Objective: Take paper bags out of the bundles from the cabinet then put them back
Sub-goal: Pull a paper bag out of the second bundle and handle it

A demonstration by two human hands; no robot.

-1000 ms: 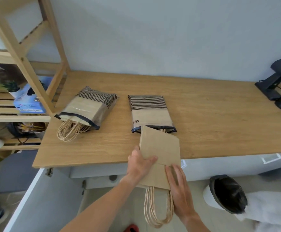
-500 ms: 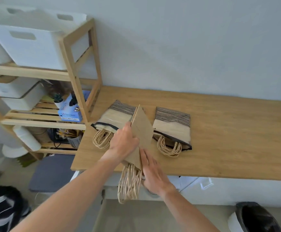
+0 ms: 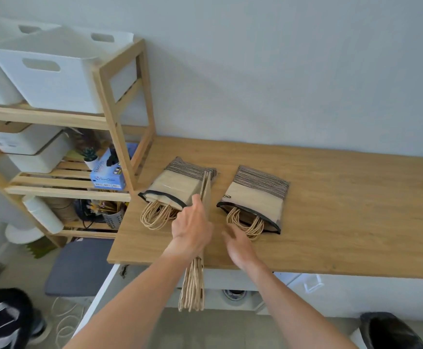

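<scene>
Head view down onto a wooden bench against a pale wall. Left hand gripping a stack of flat brown paper bags, held on edge so only the thin side shows; fingers hidden behind the stack. Twisted paper handles dangling below the bench edge. Right hand open, fingers relaxed and blurred, just beside the stack, holding nothing (contact with the stack hard to judge). Two plastic-wrapped bundles lying flat on the bench: left bundle partly covered by the held bags, right bundle apart from them, handles spilling from both. Wooden shelf at left with white bins, cut off by the frame.
</scene>
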